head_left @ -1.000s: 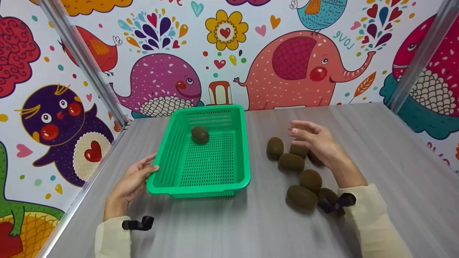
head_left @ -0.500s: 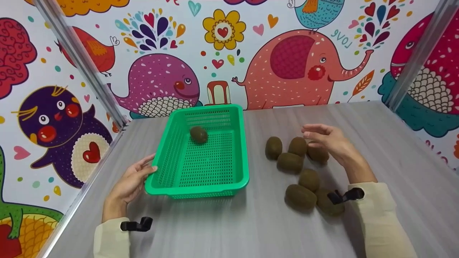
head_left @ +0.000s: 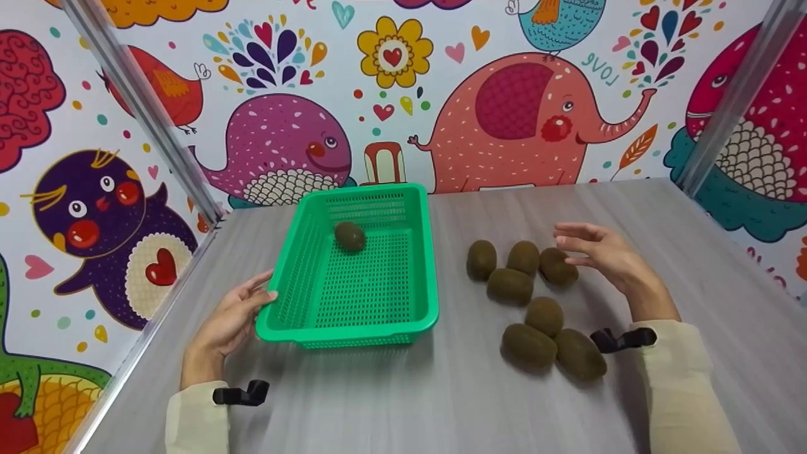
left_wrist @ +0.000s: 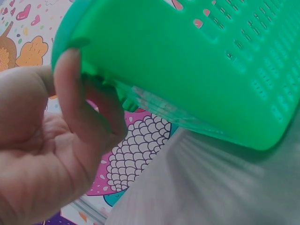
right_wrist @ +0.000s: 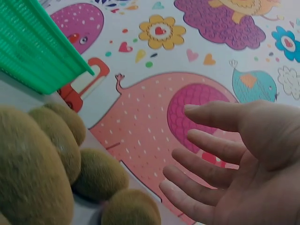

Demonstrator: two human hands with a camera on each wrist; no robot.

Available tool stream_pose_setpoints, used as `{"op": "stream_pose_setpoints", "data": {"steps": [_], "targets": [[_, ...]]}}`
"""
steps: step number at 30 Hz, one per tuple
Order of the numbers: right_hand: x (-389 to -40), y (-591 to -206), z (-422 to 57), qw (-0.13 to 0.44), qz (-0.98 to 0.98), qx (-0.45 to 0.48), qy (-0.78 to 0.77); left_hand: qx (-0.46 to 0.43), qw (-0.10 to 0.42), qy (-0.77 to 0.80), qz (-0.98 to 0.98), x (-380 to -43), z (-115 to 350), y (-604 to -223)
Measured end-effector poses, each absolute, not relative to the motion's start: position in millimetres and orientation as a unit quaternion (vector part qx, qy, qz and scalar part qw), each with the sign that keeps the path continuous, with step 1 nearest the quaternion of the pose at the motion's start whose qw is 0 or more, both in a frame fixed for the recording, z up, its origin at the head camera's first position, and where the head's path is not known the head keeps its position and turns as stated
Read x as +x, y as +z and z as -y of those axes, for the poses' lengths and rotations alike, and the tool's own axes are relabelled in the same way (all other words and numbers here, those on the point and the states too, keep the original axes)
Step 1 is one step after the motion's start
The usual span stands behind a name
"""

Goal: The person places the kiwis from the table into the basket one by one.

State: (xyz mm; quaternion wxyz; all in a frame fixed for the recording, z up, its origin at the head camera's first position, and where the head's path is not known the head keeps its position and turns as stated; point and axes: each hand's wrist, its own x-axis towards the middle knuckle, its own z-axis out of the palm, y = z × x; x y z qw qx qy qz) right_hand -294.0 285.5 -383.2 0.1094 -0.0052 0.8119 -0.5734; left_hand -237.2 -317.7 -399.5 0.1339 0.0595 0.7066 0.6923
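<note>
Right hand (head_left: pixel 608 255) has shifted rightward since the earlier head frame, off the upper edge of the rightmost far kiwi (head_left: pixel 558 268); no displacement of the basket (head_left: pixel 353 335) or the fruit is evident. Governing relation: that kiwi lies immediately left of the right fingers (right_wrist: pixel 215 144) and slightly toward the person, on the surface (head_left: pixel 466 397). Its long axis appears to run from far left to near right, though its outline is nearly round and this reading is tentative. The lowest finger overlaps its right edge in the head view; the right wrist view shows no contact, the fingers extended, spread and holding nothing. The right hand is plainly the nearer one. The left hand (head_left: pixel 230 321) is well apart from it, across the basket, pinching the left rim near the near corner, thumb (left_wrist: pixel 70 89) on the rim and the other fingers beneath. On the kiwi's left stands a second kiwi (head_left: pixel 523 258), just beside it; whether they touch cannot be told. Approach from the right appears, in judgement, the freer side. One kiwi (head_left: pixel 350 236) lies inside the basket, toward its far left.
</note>
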Motion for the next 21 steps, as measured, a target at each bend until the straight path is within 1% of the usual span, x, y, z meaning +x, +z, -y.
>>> {"op": "stream_pose_setpoints", "data": {"steps": [3, 9, 12, 17, 21], "targets": [[-296, -388, -292, 0.112, -0.808, 0.003, -0.579, 0.064, 0.135, 0.693, -0.706, -238, 318, -401], [-297, -398, -297, 0.093, -0.819, 0.035, -0.565, 0.056, 0.12, 0.68, -0.721, -236, 317, -403], [-297, -403, -298, 0.095, -0.828, 0.059, -0.55, 0.053, 0.119, 0.678, -0.724, -235, 317, -404], [-300, -408, -302, 0.118, -0.83, 0.096, -0.537, 0.055, 0.12, 0.678, -0.723, -236, 318, -403], [-302, -411, -304, 0.153, -0.818, 0.115, -0.543, 0.059, 0.123, 0.678, -0.722, -237, 318, -402]]}}
